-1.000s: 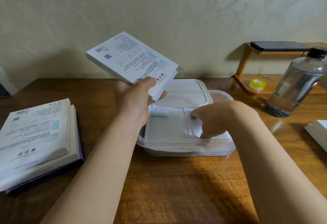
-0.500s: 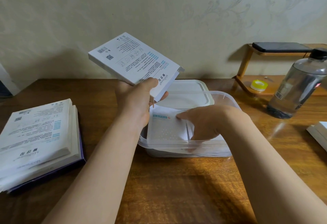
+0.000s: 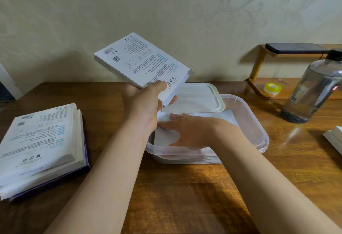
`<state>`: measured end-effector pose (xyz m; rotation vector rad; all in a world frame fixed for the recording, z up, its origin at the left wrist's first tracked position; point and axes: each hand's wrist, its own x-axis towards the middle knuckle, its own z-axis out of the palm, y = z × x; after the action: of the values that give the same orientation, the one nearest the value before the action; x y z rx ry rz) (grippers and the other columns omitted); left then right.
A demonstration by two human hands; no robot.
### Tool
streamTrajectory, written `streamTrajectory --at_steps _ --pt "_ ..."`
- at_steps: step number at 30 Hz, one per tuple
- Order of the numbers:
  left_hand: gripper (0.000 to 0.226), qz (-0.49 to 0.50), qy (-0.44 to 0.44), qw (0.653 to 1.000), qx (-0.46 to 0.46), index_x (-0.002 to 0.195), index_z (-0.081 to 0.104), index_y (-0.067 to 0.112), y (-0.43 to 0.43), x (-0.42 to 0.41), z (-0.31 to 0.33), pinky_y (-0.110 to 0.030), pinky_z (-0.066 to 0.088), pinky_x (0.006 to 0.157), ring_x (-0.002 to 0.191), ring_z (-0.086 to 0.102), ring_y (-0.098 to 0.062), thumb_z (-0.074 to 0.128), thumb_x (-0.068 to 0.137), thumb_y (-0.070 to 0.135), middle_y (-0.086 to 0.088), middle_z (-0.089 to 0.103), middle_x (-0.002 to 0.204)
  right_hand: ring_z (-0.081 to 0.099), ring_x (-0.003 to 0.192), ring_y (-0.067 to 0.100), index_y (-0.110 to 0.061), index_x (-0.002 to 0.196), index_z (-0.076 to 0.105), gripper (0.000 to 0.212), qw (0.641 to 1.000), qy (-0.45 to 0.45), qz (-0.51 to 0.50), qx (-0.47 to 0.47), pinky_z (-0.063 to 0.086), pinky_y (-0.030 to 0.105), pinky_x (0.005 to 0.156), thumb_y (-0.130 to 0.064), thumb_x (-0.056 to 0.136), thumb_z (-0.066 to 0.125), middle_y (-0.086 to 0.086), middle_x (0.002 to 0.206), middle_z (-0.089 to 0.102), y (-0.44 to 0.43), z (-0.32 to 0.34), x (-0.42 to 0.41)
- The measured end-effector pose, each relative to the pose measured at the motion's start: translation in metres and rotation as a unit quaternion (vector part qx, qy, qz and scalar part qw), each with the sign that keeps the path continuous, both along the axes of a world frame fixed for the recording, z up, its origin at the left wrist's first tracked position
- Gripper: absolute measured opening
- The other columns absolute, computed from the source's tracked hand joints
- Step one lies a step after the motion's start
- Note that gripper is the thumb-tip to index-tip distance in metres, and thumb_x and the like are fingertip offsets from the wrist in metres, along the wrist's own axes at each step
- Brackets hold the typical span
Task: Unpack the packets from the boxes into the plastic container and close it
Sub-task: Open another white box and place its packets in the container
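Packets: flat white paper packets (image 3: 228, 118) lie inside the clear plastic container (image 3: 260, 128).
Right hand (image 3: 192, 130): fingers straight, pressing the packets.
Left hand (image 3: 146, 102): grips the white printed cardboard box (image 3: 142, 61), open end tilted down over the container.
Do well: level the packets below the rim so the white plastic lid (image 3: 199, 97) seats.

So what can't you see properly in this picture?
Packets in the plastic container: head view, the right hand lies over them, so their number is unclear.
Inside of the box in the left hand: head view, its own walls hide it.
White thing at the right: cut off by the picture edge.
Print on the box: too small.
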<state>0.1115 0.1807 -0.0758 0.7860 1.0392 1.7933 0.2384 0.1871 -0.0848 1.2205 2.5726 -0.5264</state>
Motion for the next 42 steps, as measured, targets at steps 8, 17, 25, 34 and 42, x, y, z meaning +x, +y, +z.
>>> streamTrajectory --at_steps 8,17,25,34,42 --pt "0.037 -0.002 0.005 1.0 -0.017 0.107 0.066 0.018 -0.004 0.0 0.002 -0.029 0.06 0.057 0.082 0.076 -0.022 0.067 0.088 -0.013 0.002 0.077 0.105 0.028 0.149 0.022 -0.03 0.16 0.01 0.098 0.988 -0.104 -0.102 0.052 0.029 0.041 0.117 -0.067 0.084 0.061 -0.004 0.164 0.026 -0.001 0.029 0.032" --pt "0.04 -0.02 -0.001 1.0 -0.018 0.108 0.069 0.02 0.0 -0.002 0.002 -0.05 0.064 0.071 0.095 0.076 -0.034 0.071 0.082 -0.01 0.001 0.079 0.103 0.067 0.109 0.017 -0.031 0.126 0.063 0.05 0.945 0.203 -0.256 0.033 0.054 0.041 0.097 -0.059 0.085 0.067 -0.001 0.129 0.065 0.001 0.047 0.04" --pt "0.037 -0.12 -0.043 0.991 -0.03 0.105 0.068 0.022 -0.009 0.005 0.011 -0.032 0.062 0.058 0.076 0.078 -0.017 0.061 0.091 -0.012 0.001 0.081 0.091 0.069 0.062 0.017 -0.007 0.102 0.071 0.017 0.719 0.544 -0.403 -0.155 0.051 0.027 0.053 -0.021 0.092 0.07 0.004 0.082 0.072 0.004 0.045 0.027" --pt "0.03 -0.047 -0.062 0.995 -0.069 0.097 0.071 0.02 -0.008 0.003 0.015 -0.019 0.05 0.045 0.058 0.072 -0.007 0.069 0.087 -0.008 0.004 0.078 0.083 0.071 0.064 0.028 -0.002 0.09 0.065 0.012 0.656 0.607 -0.402 -0.199 0.057 0.032 0.055 0.0 0.091 0.053 0.015 0.083 0.072 0.007 0.045 0.024" --pt "0.032 -0.086 -0.065 0.993 -0.054 0.099 0.07 0.024 -0.012 0.006 0.019 -0.023 0.056 0.05 0.065 0.075 -0.006 0.067 0.09 -0.006 0.006 0.079 0.085 0.067 0.058 0.017 -0.004 0.099 0.069 0.014 0.622 0.626 -0.414 -0.223 0.053 0.026 0.052 -0.009 0.087 0.074 0.009 0.081 0.074 0.012 0.036 0.021"
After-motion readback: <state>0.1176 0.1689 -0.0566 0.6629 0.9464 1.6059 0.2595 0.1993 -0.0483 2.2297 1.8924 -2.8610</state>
